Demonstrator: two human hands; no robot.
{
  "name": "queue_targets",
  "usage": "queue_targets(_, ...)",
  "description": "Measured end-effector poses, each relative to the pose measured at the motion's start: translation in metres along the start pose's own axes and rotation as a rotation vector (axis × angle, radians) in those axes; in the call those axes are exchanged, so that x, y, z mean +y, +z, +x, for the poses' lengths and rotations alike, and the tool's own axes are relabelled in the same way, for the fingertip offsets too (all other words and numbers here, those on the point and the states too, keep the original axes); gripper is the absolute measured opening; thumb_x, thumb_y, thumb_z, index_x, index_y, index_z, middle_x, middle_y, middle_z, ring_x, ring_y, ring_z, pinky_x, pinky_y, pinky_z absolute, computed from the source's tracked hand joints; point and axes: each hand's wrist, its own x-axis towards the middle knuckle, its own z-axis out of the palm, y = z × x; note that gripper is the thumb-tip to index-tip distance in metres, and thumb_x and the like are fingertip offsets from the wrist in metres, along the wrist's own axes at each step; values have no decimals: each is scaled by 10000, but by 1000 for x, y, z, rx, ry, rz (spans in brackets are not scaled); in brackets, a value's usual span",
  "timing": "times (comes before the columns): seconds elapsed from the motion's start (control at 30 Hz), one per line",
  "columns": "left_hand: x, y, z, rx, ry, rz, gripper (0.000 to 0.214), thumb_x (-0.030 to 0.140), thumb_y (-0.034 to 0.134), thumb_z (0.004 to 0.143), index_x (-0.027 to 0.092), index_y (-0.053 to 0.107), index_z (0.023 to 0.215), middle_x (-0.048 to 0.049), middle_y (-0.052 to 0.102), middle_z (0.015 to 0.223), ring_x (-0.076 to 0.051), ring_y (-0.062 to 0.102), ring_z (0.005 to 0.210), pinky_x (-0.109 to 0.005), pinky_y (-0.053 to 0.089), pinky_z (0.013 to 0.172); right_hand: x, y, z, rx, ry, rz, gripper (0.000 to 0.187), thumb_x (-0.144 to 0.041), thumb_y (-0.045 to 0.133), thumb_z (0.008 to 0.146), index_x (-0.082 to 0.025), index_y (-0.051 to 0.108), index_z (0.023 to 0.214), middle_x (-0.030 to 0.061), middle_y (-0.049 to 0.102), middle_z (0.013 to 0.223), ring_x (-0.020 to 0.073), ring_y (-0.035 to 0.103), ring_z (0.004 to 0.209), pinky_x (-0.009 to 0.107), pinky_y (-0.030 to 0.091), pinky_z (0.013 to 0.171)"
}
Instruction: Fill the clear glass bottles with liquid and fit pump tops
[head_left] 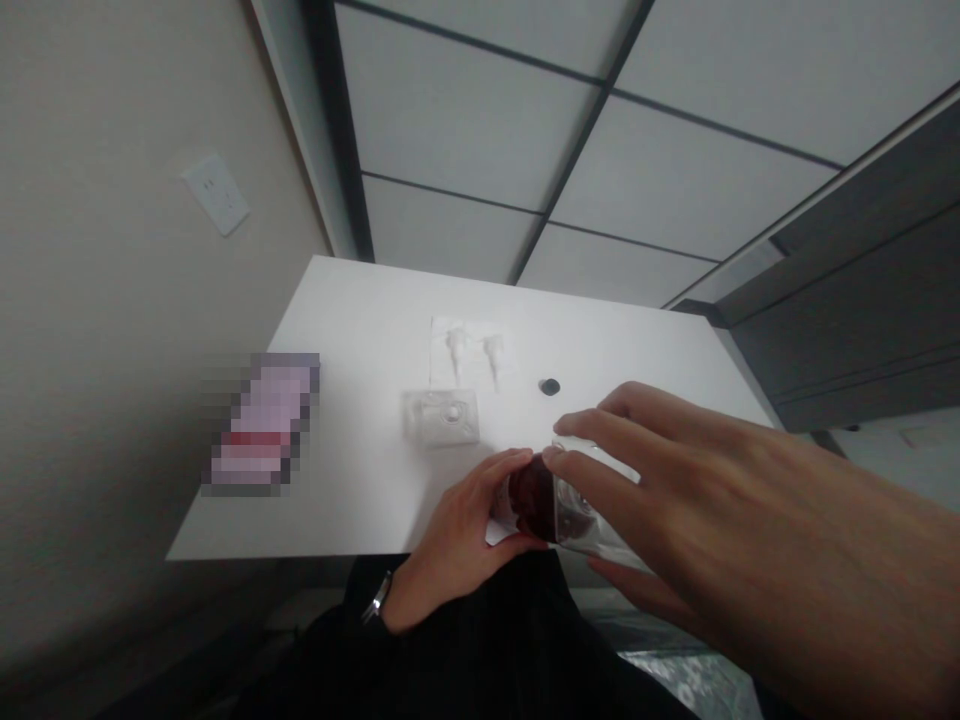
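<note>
My left hand [457, 525] is wrapped round a dark red container [532, 497] at the front edge of the table; whether the red is liquid inside or the container's own colour I cannot tell. Right against it is a clear square plastic bottle [577, 520], with my right hand [667, 490] curled over it from above, fingers on its far side and thumb below. My right fingers hide much of this bottle. Beyond my left hand stands another clear square bottle [450, 415], its round neck uncapped. Two white pump heads [474, 352] lie behind it on a thin pale sheet.
The white table [360, 330] reaches to a panelled partition at the back. A dark round spot [550, 386], perhaps a cap or a hole, is near its middle. A blurred-out pinkish rectangle [262, 420] lies at the left edge. A wall socket [216, 194] is at the left.
</note>
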Motion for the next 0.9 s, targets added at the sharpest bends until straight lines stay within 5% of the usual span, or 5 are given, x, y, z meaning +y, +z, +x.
queue_targets(0.43, -3, -1, 0, -24, -26, 32, 738, 267, 835, 838, 415, 503, 1480, 3, 685, 1451, -358, 723, 1212, -533, 637, 995, 0, 4, 3, 25, -52, -12, 130, -257, 807, 701, -263, 686, 748, 90, 768, 904, 275, 649, 765, 441, 508, 624)
queue_targets(0.9, -2, -2, -1, -8, 23, 5, 711, 352, 852, 876, 308, 507, 1496, -80, 664, 1475, -327, 658, 1330, -524, 518, 1143, 2, 5, -10, 89, 8, -33, 158, -253, 740, 874, -207, 721, 1024, 107, 780, 1001, 294, 697, 836, 442, 605, 684)
